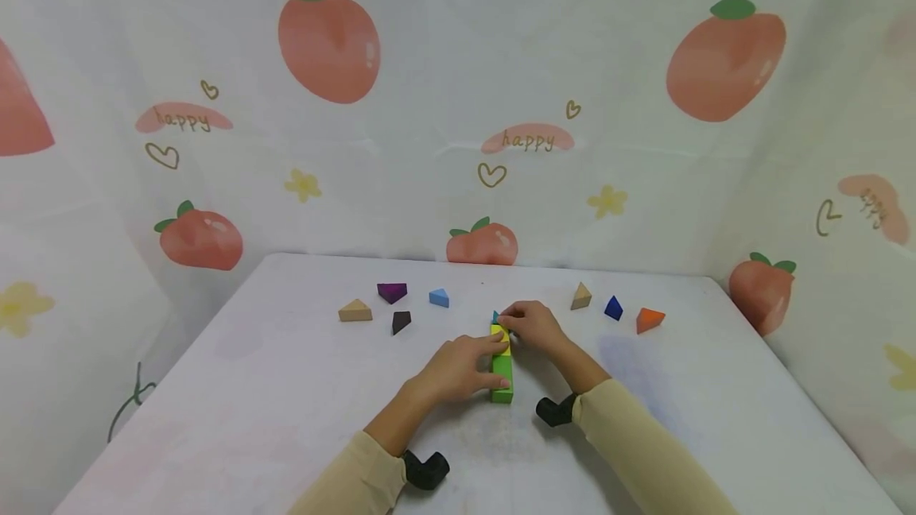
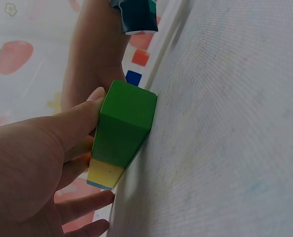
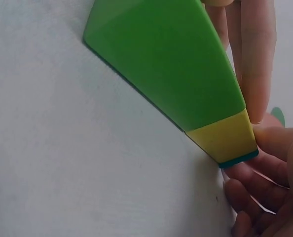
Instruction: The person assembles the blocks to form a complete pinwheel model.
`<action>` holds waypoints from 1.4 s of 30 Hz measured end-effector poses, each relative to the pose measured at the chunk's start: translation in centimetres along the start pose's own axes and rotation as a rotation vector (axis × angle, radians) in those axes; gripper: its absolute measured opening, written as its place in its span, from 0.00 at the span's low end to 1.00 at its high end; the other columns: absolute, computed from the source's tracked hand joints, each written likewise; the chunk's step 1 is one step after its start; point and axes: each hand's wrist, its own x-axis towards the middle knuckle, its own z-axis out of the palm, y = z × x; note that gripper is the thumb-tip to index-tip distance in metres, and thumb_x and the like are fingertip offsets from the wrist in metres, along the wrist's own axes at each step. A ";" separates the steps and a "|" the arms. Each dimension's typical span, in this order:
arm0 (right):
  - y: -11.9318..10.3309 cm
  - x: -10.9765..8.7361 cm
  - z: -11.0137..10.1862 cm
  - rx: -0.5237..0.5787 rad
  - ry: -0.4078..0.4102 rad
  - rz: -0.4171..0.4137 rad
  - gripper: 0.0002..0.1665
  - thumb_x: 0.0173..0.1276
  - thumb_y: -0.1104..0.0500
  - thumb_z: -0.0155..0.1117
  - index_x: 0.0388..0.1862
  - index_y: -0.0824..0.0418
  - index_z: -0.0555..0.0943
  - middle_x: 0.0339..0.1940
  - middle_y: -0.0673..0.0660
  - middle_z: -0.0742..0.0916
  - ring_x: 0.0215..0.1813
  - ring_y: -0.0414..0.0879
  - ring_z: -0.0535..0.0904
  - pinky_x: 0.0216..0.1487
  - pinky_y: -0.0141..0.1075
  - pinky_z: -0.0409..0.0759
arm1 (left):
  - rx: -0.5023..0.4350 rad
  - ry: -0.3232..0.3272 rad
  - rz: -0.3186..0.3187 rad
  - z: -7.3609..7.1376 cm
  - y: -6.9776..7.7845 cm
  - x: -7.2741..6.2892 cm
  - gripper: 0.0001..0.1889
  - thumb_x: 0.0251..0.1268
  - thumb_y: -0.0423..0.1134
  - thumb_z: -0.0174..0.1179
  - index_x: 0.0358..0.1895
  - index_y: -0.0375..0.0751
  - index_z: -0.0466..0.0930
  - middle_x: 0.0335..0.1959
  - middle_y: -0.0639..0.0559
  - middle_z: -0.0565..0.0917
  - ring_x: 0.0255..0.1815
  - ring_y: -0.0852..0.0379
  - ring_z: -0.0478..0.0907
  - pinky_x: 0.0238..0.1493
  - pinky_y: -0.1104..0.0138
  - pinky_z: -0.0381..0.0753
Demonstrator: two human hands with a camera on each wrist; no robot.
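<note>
A green block (image 1: 502, 369), a yellow block (image 1: 506, 347) and a small teal block (image 1: 495, 316) form a straight row on the white table, pointing away from me. Over the row lies my left hand (image 1: 458, 368), its thumb on the green block and a fingertip by the yellow one, fingers stretched out. At the far end, my right hand (image 1: 537, 326) pinches the teal block with curled fingers, its thumb beside the yellow block. In the right wrist view, only a thin strip of the teal block (image 3: 238, 159) shows past the yellow block (image 3: 225, 133).
Left of the row lie a purple block (image 1: 392, 292), a wooden triangle (image 1: 355, 311), a black block (image 1: 401, 323) and a light blue triangle (image 1: 440, 298). To the right are another wooden block (image 1: 581, 297), a dark blue one (image 1: 613, 308) and an orange one (image 1: 650, 320).
</note>
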 end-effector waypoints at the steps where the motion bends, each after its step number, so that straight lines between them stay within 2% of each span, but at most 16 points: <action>1: -0.1 0.0 0.0 0.005 -0.004 0.004 0.13 0.68 0.53 0.66 0.42 0.61 0.86 0.35 0.52 0.85 0.33 0.45 0.75 0.31 0.34 0.75 | -0.001 0.000 -0.002 0.0 0.0 0.0 0.33 0.60 0.56 0.65 0.69 0.52 0.72 0.70 0.61 0.68 0.67 0.51 0.68 0.62 0.49 0.68; 6: 0.0 0.1 0.2 0.023 -0.014 0.032 0.13 0.68 0.53 0.65 0.42 0.61 0.86 0.34 0.52 0.84 0.33 0.46 0.75 0.31 0.34 0.76 | -0.014 -0.005 -0.009 0.0 -0.1 0.1 0.33 0.60 0.56 0.66 0.69 0.52 0.72 0.70 0.61 0.68 0.68 0.52 0.67 0.63 0.49 0.67; 26: 0.2 -0.1 0.6 0.035 0.007 0.050 0.13 0.69 0.53 0.65 0.42 0.61 0.86 0.34 0.51 0.85 0.36 0.46 0.75 0.33 0.34 0.76 | -0.022 0.003 0.001 0.1 -0.2 0.1 0.33 0.60 0.56 0.66 0.68 0.52 0.72 0.70 0.60 0.68 0.67 0.51 0.68 0.62 0.49 0.68; 38: -0.1 -0.7 -0.3 0.054 0.020 0.029 0.13 0.66 0.53 0.67 0.41 0.60 0.86 0.33 0.51 0.85 0.33 0.46 0.75 0.32 0.35 0.75 | -0.015 -0.005 -0.010 0.2 -0.3 0.2 0.33 0.60 0.57 0.66 0.69 0.54 0.71 0.71 0.62 0.67 0.67 0.51 0.68 0.62 0.51 0.69; 42: -0.1 -0.9 -0.9 0.017 0.036 0.023 0.12 0.67 0.52 0.67 0.41 0.60 0.85 0.34 0.51 0.85 0.35 0.46 0.76 0.34 0.36 0.75 | -0.017 -0.003 -0.017 0.2 -0.3 0.2 0.33 0.60 0.57 0.66 0.69 0.54 0.72 0.71 0.62 0.67 0.67 0.51 0.67 0.62 0.50 0.69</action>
